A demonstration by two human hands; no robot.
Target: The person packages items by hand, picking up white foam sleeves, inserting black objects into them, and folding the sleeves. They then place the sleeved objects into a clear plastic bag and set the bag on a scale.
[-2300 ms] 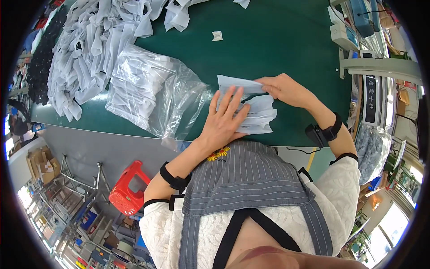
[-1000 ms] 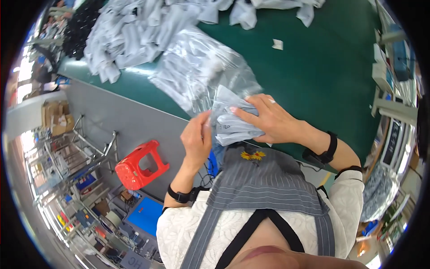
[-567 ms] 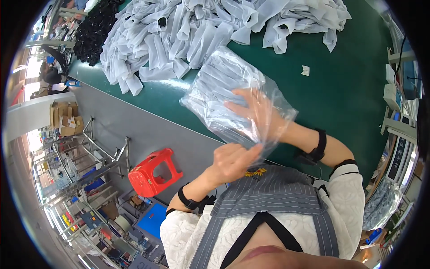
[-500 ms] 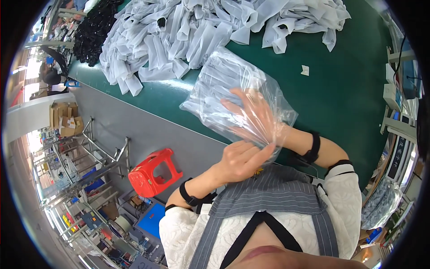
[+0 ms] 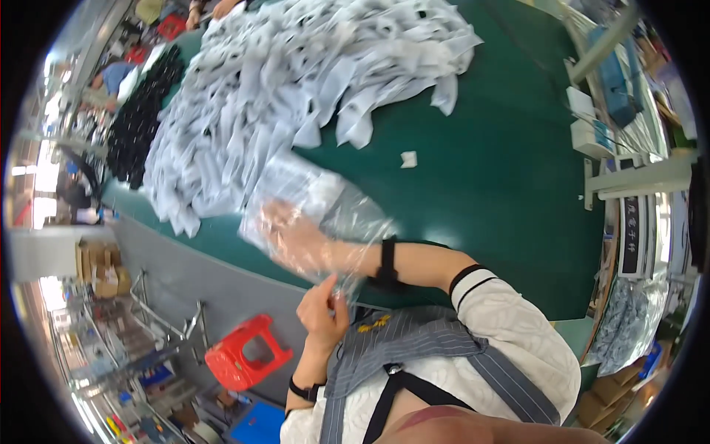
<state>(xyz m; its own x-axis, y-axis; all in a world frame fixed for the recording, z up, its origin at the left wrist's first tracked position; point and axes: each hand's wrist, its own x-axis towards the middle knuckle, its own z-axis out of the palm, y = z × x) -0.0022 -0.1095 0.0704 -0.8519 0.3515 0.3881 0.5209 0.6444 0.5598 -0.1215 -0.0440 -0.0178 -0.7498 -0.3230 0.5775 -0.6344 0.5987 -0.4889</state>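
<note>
A clear plastic bag [image 5: 347,211] lies at the table's near edge, with several whitish, translucent pieces [image 5: 285,174] inside its far end. My right hand [image 5: 292,233] reaches inside the bag up to the wrist. Its fingers look stretched out over the pieces, though glare on the film and motion blur soften them. At the mouth of the bag, my left hand [image 5: 322,311] is closed, pinching the bag's edge between thumb and fingers. Right beyond the bag spreads a large heap of similar whitish pieces [image 5: 244,111].
A pile of black items [image 5: 140,126] lies left of the heap on the green table [image 5: 503,170]. One small white scrap [image 5: 409,159] rests mid-table. Another person's hand [image 5: 224,7] shows at the far edge. A red stool [image 5: 237,362] stands on the floor at left.
The view has shifted, showing more of the heap and the table's right side. My right hand is deeper in the bag, and the left still grips the bag's edge.
</note>
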